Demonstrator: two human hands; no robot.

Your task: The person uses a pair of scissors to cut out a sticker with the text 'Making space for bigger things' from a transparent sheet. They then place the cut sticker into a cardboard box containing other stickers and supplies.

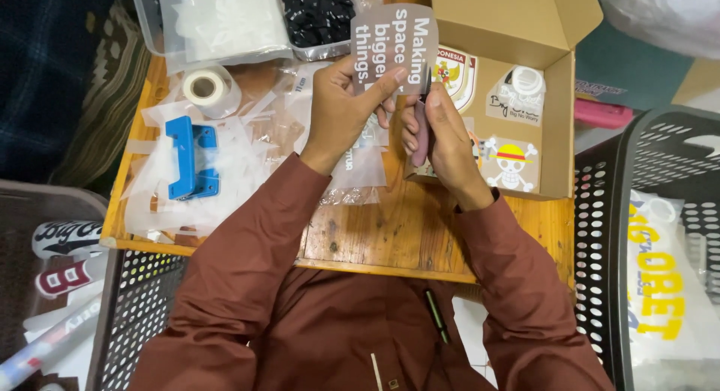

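Wooden table (390, 233) lying under both hands, clutter of clear plastic wrap and an open cardboard box (517, 31) around. Left hand (341, 109) pinching a brown rounded sticker sheet (395, 42) bearing white lettering, thumb on its lower edge. Right hand (442, 132), just beside, gripping pink-handled scissors (422, 124) whose blades are meeting the sheet's right edge.

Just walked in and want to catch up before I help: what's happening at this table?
A person in a reddish-brown shirt holds a brown printed sheet up in the left hand. The right hand grips a pink-handled tool against the sheet's edge; whether it is cutting, I cannot tell. Behind stands an open cardboard box holding stickers. A blue tool and a tape roll lie left on the wooden table.
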